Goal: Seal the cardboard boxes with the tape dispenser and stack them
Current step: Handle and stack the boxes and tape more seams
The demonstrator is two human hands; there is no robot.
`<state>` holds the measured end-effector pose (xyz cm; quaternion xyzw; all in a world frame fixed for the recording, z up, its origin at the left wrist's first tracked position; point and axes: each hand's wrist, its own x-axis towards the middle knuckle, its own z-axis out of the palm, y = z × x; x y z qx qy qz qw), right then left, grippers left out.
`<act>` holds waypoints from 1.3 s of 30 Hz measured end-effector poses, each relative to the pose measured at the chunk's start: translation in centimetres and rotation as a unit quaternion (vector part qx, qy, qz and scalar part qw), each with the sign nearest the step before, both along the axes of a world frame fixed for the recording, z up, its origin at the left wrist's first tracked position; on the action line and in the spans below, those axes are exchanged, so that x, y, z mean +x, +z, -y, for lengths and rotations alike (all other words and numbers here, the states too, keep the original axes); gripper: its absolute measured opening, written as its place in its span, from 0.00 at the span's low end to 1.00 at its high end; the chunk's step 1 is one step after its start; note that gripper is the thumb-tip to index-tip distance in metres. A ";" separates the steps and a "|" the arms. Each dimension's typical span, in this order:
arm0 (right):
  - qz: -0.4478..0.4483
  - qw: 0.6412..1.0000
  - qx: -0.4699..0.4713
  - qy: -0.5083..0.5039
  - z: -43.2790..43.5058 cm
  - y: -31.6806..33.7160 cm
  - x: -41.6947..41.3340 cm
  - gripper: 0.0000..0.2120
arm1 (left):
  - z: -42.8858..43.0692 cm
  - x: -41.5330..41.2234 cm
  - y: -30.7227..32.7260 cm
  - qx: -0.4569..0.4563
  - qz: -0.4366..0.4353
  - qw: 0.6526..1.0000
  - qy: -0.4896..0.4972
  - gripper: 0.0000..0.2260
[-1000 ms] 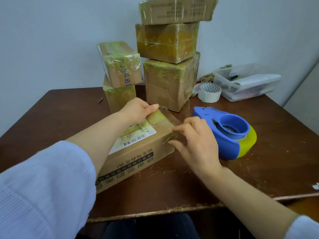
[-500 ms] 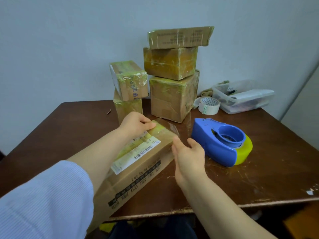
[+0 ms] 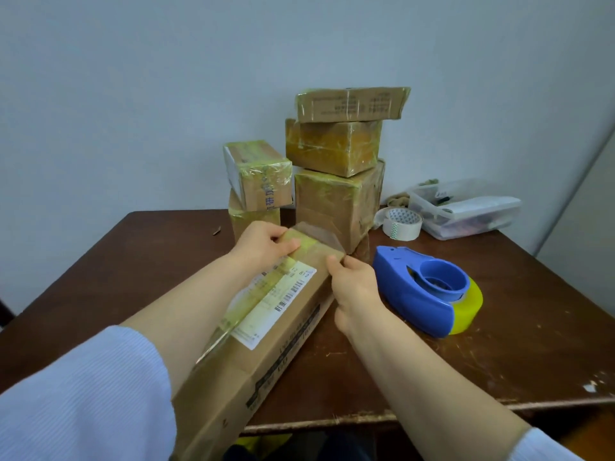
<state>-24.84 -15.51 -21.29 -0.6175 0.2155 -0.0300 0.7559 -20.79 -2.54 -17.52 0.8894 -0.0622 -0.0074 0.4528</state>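
A long flat cardboard box (image 3: 266, 344) with a white barcode label lies diagonally on the brown table (image 3: 499, 327), its near end over the table's front edge. My left hand (image 3: 266, 244) grips the box's far end, thumb pressed on the yellowish tape strip. My right hand (image 3: 356, 287) holds the box's far right corner, thumb on top, where a loose flap of clear tape (image 3: 319, 232) sticks up. The blue tape dispenser (image 3: 422, 291) with a yellow roll sits just right of my right hand. Two stacks of taped boxes (image 3: 336, 181) stand behind.
A loose roll of clear tape (image 3: 401, 222) lies at the back right beside a clear plastic bin (image 3: 466, 211) holding small items. The shorter stack (image 3: 256, 184) is right behind my left hand. A wall backs the table.
The view has tilted up and the box has slid toward me over the front edge. My right hand moved from the tape beside the box to grip its far right corner.
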 end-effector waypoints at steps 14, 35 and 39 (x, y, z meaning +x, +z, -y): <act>0.374 0.920 -0.112 0.034 -1.7 8.8 -2.1 0.24 | -2.3 -6.5 6.1 -0.253 0.299 0.913 0.112 0.17; 0.326 0.848 -0.418 0.013 -2.2 12.1 -3.4 0.05 | -3.4 -8.5 7.9 -0.234 0.288 0.898 0.237 0.06; 0.307 0.878 -0.367 -0.001 -2.3 12.6 -3.2 0.26 | -3.7 -7.8 9.2 -0.238 0.201 0.919 0.243 0.17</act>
